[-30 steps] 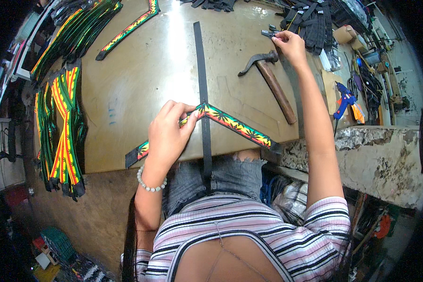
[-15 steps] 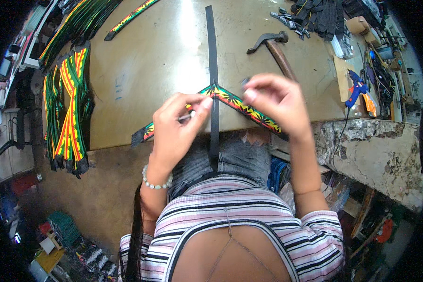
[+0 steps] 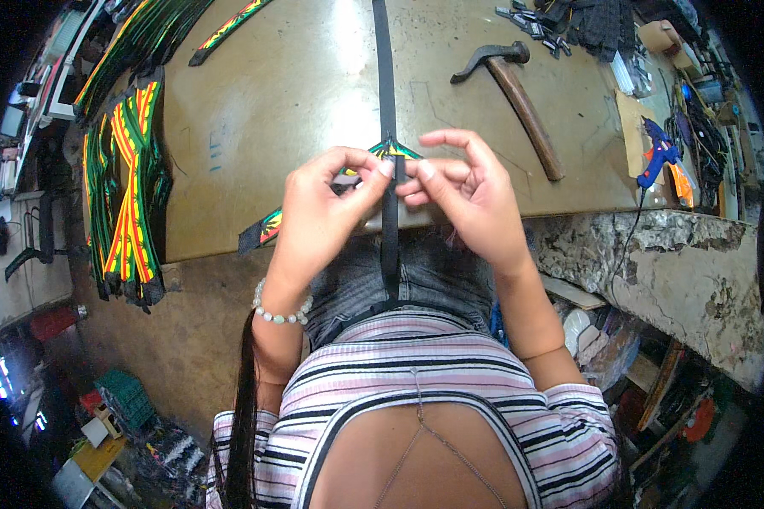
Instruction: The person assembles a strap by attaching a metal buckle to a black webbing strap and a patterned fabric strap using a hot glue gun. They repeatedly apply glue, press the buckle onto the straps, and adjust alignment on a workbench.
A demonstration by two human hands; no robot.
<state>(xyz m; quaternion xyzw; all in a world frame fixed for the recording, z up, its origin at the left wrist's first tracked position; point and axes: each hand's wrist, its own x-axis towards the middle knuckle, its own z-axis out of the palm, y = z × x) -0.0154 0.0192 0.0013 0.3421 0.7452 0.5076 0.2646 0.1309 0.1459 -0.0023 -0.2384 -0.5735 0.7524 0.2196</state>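
A long black strap (image 3: pixel 387 85) runs across the table toward my lap and hangs over the edge. Crossing it is a strap with a green, yellow and red leaf pattern (image 3: pixel 271 226), mostly hidden under my hands. My left hand (image 3: pixel 318 199) is closed, thumb and forefinger pinching the patterned strap where the two straps meet. My right hand (image 3: pixel 475 195) reaches in from the other side, thumb and fingertips closed on a small black piece, clip-like in shape (image 3: pixel 401 167), at the crossing. Its exact kind is hard to make out.
A hammer (image 3: pixel 522 110) lies on the table at right, with a blue glue gun (image 3: pixel 658 153) farther right. Bundles of patterned straps (image 3: pixel 132 195) rest at left, another patterned strap (image 3: pixel 227 32) near them. Small dark metallic pieces (image 3: pixel 535 27) are scattered at the far right.
My right hand has moved left with the small black piece, bringing it to the crossing of the straps. My left hand stays at the patterned strap.
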